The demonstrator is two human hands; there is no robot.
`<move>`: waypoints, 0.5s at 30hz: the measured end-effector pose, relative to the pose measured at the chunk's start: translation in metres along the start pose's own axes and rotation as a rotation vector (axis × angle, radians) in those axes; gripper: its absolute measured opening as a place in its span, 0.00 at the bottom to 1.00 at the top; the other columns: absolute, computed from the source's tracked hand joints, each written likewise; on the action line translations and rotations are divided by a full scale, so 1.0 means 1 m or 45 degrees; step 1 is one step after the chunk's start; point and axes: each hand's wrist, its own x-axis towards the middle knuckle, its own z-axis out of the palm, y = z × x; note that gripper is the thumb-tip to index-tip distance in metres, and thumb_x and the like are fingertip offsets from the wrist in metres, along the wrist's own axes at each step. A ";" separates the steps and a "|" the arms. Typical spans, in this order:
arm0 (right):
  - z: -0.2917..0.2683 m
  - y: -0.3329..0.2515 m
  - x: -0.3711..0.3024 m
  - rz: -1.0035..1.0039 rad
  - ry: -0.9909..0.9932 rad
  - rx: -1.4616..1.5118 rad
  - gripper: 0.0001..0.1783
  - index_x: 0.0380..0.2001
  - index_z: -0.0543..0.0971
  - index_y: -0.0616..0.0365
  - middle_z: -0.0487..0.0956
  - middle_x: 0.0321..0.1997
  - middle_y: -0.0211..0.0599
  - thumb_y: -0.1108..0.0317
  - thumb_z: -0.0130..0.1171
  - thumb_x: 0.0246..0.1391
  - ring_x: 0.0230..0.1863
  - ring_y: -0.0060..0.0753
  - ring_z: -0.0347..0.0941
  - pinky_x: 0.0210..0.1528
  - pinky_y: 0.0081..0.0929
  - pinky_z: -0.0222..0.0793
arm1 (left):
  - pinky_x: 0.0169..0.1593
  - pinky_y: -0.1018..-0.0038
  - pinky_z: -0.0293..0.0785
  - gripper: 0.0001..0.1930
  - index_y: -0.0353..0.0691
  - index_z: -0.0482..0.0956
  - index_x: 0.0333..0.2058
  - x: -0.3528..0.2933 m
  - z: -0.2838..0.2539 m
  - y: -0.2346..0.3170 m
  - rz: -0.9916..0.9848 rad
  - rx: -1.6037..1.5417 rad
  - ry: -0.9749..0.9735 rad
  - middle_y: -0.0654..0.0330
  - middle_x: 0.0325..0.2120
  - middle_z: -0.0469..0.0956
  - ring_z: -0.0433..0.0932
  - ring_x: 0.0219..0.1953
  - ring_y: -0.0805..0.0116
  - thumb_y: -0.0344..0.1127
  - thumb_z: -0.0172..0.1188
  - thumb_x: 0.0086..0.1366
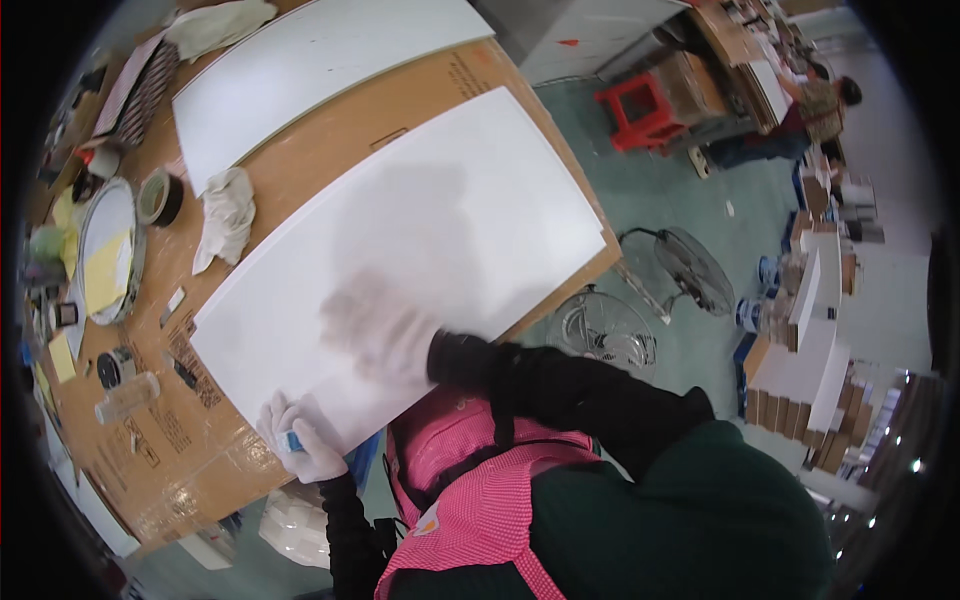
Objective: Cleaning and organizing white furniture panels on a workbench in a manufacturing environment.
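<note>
A large white panel [520, 190] lies on the cardboard-covered table in front of me. My right hand [380, 330], in a white glove, is over the middle of the panel; motion smears its fingers, so whether it holds anything is hidden. At the panel's near left corner is my left hand [300, 445], gloved in white too. Its fingers are closed round a small blue piece [290, 441], whose kind I cannot make out. A second white panel [320, 70] lies farther back on the table.
Left of the panel are a crumpled white cloth [228, 215], a tape roll [160, 197], a black-handled knife [181, 371], a clear bottle [128, 398] and a round tray [108, 250]. Floor fans [602, 330] and a red stool [640, 110] stand to the right; a person [800, 120] works far right.
</note>
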 end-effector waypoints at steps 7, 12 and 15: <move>-0.066 0.116 -0.129 1.076 0.346 -0.563 0.22 0.47 0.75 0.50 0.68 0.60 0.47 0.55 0.52 0.49 0.63 0.49 0.63 0.63 0.44 0.58 | 0.64 0.53 0.51 0.15 0.32 0.76 0.35 -0.004 0.012 -0.004 -0.013 -0.059 -0.021 0.47 0.53 0.74 0.63 0.59 0.48 0.36 0.44 0.68; -0.079 0.210 -0.290 1.960 0.166 -0.545 0.17 0.42 0.75 0.55 0.76 0.49 0.54 0.58 0.44 0.60 0.52 0.56 0.71 0.53 0.48 0.67 | 0.63 0.57 0.56 0.15 0.32 0.77 0.37 -0.006 -0.004 -0.023 -0.047 -0.056 0.046 0.48 0.51 0.75 0.65 0.58 0.51 0.38 0.46 0.69; -0.061 0.195 -0.293 1.724 0.850 -0.617 0.31 0.57 0.70 0.61 0.69 0.61 0.49 0.48 0.48 0.60 0.64 0.46 0.62 0.66 0.37 0.55 | 0.59 0.63 0.64 0.17 0.29 0.76 0.41 -0.009 -0.005 -0.060 -0.333 -0.550 0.107 0.49 0.46 0.75 0.69 0.54 0.55 0.39 0.46 0.69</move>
